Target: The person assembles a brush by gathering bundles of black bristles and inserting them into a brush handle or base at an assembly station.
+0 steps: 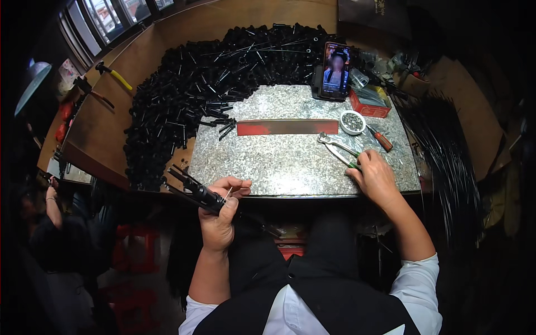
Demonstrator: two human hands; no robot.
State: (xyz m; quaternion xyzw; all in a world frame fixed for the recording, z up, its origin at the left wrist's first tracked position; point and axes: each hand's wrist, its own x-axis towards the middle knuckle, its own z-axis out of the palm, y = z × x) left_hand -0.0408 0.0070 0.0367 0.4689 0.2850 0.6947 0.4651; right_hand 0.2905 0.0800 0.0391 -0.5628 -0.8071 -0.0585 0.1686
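My left hand (219, 226) is closed around a black tubular part with several prongs (202, 195), held at the table's front edge. The prongs point up and to the left. A thin light wire or pin sticks up by the thumb of that hand. On the speckled stone tabletop, my right hand (379, 177) has its fingers closed on the green handles of pincers (324, 138). Their metal head lies to the far left of the hand. Beyond them is a flat red and dark strip (287, 128), with a white bowl of small metal pieces (352, 123) at its right end.
A large heap of black parts (167, 106) covers the table's left and back. A lit phone (335, 70) stands at the back beside a red box (369, 105). A screwdriver (382, 139) lies near the bowl. Long black rods (446, 151) hang over the right edge. Another person's arm (53, 207) shows far left.
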